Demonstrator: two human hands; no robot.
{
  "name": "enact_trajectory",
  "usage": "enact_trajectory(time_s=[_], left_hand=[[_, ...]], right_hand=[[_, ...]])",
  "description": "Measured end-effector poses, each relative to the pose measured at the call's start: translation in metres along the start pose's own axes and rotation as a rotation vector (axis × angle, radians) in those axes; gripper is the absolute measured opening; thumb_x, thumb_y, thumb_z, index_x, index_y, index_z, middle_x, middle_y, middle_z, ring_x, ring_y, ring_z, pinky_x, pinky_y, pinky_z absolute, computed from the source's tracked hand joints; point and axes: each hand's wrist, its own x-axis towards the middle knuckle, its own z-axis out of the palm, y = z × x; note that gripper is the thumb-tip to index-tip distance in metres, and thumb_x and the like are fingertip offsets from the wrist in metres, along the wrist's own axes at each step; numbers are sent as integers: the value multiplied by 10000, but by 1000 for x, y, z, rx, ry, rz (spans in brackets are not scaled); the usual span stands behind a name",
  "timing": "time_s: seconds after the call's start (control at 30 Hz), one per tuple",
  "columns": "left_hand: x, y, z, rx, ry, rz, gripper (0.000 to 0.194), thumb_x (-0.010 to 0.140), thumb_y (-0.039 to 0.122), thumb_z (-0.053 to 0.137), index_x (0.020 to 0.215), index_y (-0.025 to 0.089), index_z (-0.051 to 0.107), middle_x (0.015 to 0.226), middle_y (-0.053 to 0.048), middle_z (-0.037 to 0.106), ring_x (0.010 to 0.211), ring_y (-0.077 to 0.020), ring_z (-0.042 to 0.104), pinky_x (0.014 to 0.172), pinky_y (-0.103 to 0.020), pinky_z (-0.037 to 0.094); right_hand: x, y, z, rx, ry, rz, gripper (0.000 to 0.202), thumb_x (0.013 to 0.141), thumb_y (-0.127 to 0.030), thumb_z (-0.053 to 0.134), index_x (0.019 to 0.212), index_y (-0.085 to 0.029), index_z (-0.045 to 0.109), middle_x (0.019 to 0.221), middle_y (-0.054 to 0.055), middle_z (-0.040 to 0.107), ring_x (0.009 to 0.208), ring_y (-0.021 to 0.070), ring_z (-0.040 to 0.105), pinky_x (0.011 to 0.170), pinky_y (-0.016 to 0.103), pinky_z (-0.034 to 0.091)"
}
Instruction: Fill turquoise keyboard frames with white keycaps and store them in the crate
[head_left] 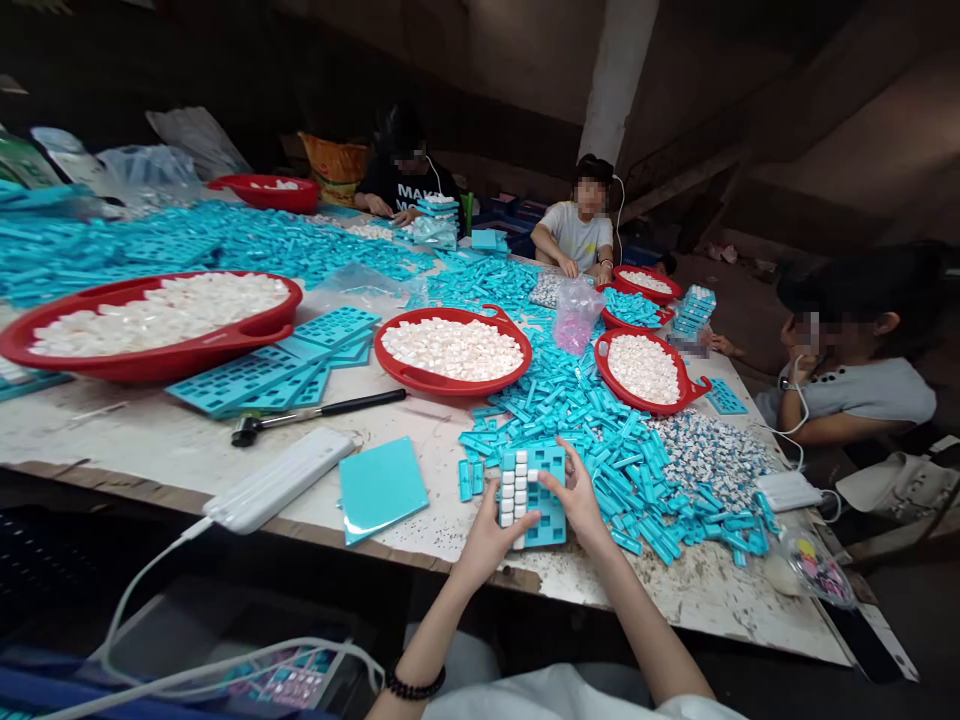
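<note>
A teal plate with square holes (553, 528) lies near the table's front edge, between my two hands. White blocks (508, 492) fill two columns on its left side, and one more white block sits beside them near the top. My left hand (491, 530) grips the plate's lower left edge, its thumb over the white blocks. My right hand (576, 492) is at the plate's right side, with its thumb against the single white block. A flat teal square (382, 488) rests to the left, apart from both hands.
Red bowls of white pieces (452, 350) stand behind the plate. Teal strips (592, 420) are heaped behind and right. A hammer (319, 413) and a white power bank (281, 480) lie left. Several people sit around the table, one at the right (855, 390).
</note>
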Motion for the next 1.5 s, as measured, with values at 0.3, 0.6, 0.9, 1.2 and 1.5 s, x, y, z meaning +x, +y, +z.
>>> enact_trajectory(time_s=[0.3,0.6,0.9,1.2,1.5], left_hand=[[2,6,3,-44,84,-69,707,824,571,640,1397,190,483,1431,-135,594,1356,-296,533,1089,-403,456],[0,6,3,8,109,-54,566,879,567,583,1316,207,567,1299,-93,680,1302,-284,573,1060,-373,471],[0,11,5,-4,109,-26,523,892,548,577,1285,202,583,1253,-100,696,1257,-284,600,1042,-378,484],[0,-13,2,7,169,-1,719,853,648,589,1409,211,462,1405,-128,604,1352,-314,536,1080,-418,468],[-1,-14,0,-79,148,23,736,832,701,582,1364,210,451,1393,-139,607,1335,-311,550,1107,-436,453]], right_hand=[[-42,-21,-21,-664,-86,-518,130,937,-253,623,991,-274,739,1039,50,689,993,235,616,947,439,447],[-39,-9,-18,-834,-234,-572,165,986,-306,619,1093,-285,743,1031,46,705,971,235,600,885,422,425],[-37,-3,-19,-820,-241,-611,192,1010,-297,580,1116,-297,740,946,45,694,904,215,623,875,411,431],[-45,4,-7,-575,-4,-333,627,840,-347,778,1420,-336,538,1409,100,509,1312,293,501,1061,452,474],[-53,28,19,-65,119,-36,673,812,-411,773,1414,-223,539,1374,126,621,1292,305,585,1056,450,521]])
